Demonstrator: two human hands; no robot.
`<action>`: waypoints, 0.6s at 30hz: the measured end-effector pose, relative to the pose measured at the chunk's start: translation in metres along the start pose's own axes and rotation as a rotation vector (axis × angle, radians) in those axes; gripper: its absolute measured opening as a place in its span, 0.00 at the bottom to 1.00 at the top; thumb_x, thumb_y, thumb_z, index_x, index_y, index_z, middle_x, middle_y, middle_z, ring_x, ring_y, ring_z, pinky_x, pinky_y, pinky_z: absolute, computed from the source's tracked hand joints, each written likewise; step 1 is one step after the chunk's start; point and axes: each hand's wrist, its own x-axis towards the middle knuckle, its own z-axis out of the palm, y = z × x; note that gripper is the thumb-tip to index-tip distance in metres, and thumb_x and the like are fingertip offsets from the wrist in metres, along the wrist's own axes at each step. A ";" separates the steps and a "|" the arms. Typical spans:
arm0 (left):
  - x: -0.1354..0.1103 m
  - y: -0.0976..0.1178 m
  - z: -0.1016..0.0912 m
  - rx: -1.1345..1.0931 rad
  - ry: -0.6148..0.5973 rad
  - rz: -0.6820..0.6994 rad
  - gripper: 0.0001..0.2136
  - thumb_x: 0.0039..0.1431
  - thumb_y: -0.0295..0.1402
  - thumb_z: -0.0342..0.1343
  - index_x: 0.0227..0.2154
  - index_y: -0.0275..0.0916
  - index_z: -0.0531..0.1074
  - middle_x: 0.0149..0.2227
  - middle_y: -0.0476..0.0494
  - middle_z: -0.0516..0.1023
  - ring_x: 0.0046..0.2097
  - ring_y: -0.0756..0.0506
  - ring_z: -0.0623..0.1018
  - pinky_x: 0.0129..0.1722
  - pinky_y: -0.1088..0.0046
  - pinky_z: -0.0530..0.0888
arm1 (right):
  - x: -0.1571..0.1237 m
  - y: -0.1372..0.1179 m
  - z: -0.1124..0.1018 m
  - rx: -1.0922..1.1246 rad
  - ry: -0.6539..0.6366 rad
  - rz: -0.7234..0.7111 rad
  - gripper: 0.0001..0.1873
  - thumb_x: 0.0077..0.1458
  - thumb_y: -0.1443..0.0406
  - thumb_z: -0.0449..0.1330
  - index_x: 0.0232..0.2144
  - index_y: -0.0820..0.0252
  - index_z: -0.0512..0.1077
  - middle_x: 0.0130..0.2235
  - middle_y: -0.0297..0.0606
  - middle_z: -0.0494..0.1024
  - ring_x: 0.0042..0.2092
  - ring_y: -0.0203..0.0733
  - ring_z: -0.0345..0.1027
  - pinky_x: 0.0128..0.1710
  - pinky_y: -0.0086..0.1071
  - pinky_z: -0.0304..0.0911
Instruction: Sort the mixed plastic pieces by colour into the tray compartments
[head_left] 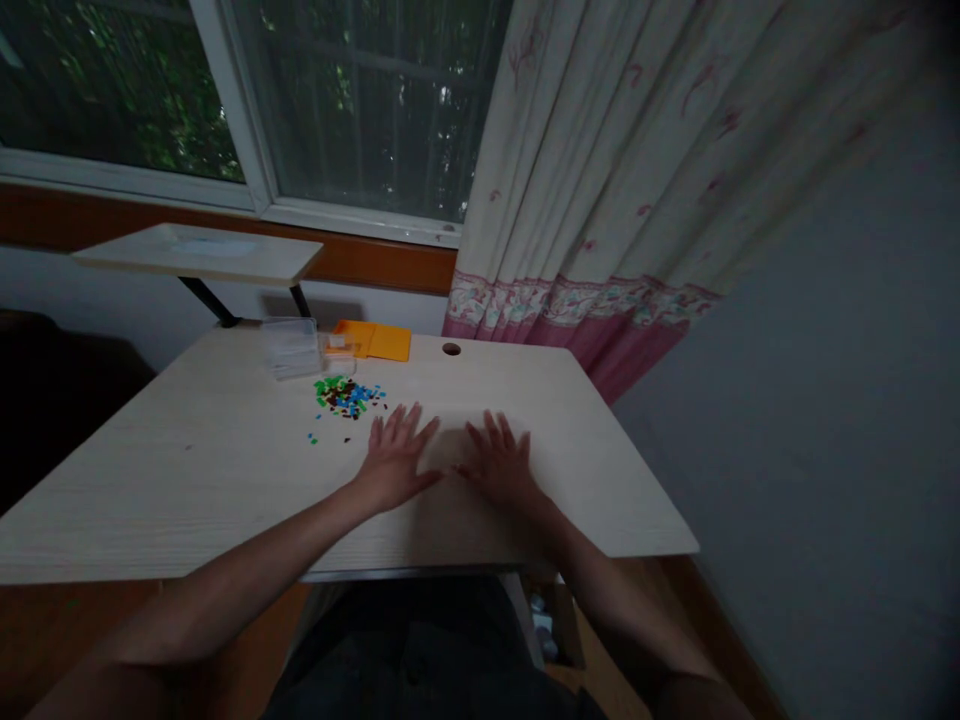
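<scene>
My left hand (395,463) is held palm down with fingers spread, over or on the pale wooden desk (247,480). It holds nothing. Beside it on the right, my right hand (501,463) has its fingers spread the same way, also with nothing in it; the two thumbs point toward each other. Whether the palms touch the desk I cannot tell. Just beyond my left hand lies a loose pile of small green, blue and dark brown pieces (349,396), with a few strays nearer me. Their exact kind is too small to make out.
Behind the pile stand a clear plastic box (291,348), a smaller clear container (339,362) and flat orange-yellow sheets (382,341). A raised shelf (262,258) stands at the back left. The desk has a round cable hole (451,349). A curtain (577,250) hangs behind.
</scene>
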 end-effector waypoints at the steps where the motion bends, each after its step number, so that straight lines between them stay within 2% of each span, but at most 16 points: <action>1: -0.006 0.004 0.008 0.023 -0.024 -0.003 0.37 0.58 0.56 0.53 0.67 0.52 0.51 0.71 0.42 0.44 0.70 0.30 0.45 0.65 0.40 0.42 | -0.005 -0.001 0.005 -0.003 -0.041 0.011 0.41 0.59 0.39 0.44 0.68 0.50 0.50 0.71 0.49 0.40 0.71 0.62 0.31 0.61 0.71 0.31; 5: -0.017 0.004 0.022 0.069 -0.063 -0.002 0.32 0.62 0.56 0.46 0.66 0.51 0.55 0.71 0.40 0.49 0.70 0.31 0.48 0.65 0.41 0.41 | -0.011 -0.001 0.015 -0.001 -0.075 0.033 0.40 0.61 0.40 0.41 0.68 0.50 0.49 0.71 0.49 0.40 0.71 0.60 0.31 0.63 0.68 0.28; 12: -0.015 0.002 0.020 0.084 -0.053 0.015 0.33 0.62 0.58 0.43 0.66 0.51 0.55 0.70 0.40 0.50 0.70 0.31 0.49 0.65 0.41 0.43 | -0.013 -0.003 0.010 0.009 -0.026 0.023 0.38 0.62 0.42 0.41 0.68 0.50 0.50 0.71 0.49 0.42 0.71 0.60 0.34 0.63 0.67 0.28; 18: -0.016 0.002 0.021 0.090 -0.048 0.023 0.33 0.62 0.59 0.42 0.66 0.51 0.56 0.70 0.41 0.50 0.70 0.31 0.49 0.65 0.41 0.44 | -0.013 -0.003 0.014 0.013 -0.011 0.024 0.40 0.61 0.40 0.41 0.68 0.50 0.51 0.71 0.50 0.44 0.71 0.60 0.33 0.63 0.68 0.28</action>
